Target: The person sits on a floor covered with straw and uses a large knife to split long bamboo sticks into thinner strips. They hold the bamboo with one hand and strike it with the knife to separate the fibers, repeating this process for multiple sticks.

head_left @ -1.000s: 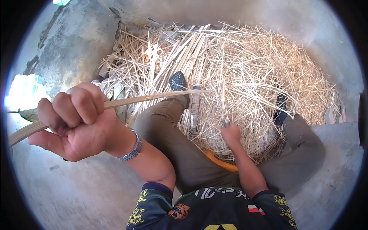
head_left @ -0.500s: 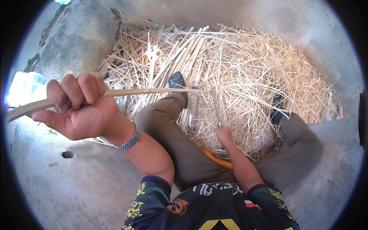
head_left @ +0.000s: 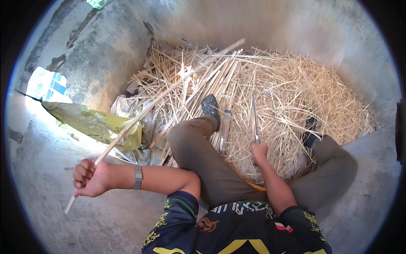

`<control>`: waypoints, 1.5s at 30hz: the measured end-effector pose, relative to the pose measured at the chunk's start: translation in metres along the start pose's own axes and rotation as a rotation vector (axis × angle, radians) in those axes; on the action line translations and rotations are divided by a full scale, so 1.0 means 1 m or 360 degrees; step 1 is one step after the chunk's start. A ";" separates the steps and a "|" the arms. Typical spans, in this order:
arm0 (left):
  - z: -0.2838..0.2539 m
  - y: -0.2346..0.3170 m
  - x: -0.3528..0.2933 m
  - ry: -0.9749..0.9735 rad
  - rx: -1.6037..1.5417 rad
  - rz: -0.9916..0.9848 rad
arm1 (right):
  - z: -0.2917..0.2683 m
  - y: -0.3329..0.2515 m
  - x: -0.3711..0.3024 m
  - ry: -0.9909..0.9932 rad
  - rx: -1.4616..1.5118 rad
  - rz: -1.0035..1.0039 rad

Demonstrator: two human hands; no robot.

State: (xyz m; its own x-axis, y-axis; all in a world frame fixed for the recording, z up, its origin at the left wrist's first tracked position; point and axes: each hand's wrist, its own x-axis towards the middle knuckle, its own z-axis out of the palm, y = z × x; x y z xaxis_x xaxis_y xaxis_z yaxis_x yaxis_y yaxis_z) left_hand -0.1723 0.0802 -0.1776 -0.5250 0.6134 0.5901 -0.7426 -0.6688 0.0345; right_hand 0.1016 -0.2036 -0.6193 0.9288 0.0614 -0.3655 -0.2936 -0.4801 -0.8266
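Note:
Out to the left, my left hand [head_left: 89, 178] is closed round a long pale strip [head_left: 146, 109] of what looks like split bamboo. One short end pokes out below the fist. The rest slants up and away to the right, over the heap. My right hand [head_left: 259, 151], in front of my lap, grips the handle of a knife [head_left: 255, 114] with a long narrow blade. That blade points away from me above the shavings [head_left: 287, 97], apart from the strip.
Pale strips [head_left: 220, 70] lie in a loose pile at the far left of the heap. A flat wooden piece [head_left: 225, 131] rests beside my left foot [head_left: 209, 108]. Yellowish plastic sheeting [head_left: 101, 125] lies at left. A concrete wall [head_left: 270, 25] rises behind.
My left hand has moved down and nearer to me, and the strip has swung from nearly level to slanting up and away. Its far end has left the knife blade. The blade now points straighter ahead.

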 end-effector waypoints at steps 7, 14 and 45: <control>-0.002 -0.034 -0.018 0.0127 -0.0499 -0.0262 | -0.048 -0.128 -0.045 -0.0275 0.1293 -0.0129; 0.022 -0.074 -0.059 0.0204 -0.0808 -0.0624 | -0.125 -0.197 -0.080 -0.0599 0.1513 -0.0597; -0.020 -0.178 -0.081 0.0463 -0.0921 -0.1116 | -0.192 -0.226 -0.062 -0.0193 0.2110 -0.0600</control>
State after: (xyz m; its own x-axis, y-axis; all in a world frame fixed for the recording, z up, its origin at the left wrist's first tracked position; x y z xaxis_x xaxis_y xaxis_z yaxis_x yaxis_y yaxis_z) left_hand -0.0059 0.1578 -0.2479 0.0931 0.9281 0.3604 -0.9771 0.1546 -0.1460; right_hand 0.1535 -0.2667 -0.3281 0.9941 0.1081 -0.0092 -0.0887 0.7606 -0.6431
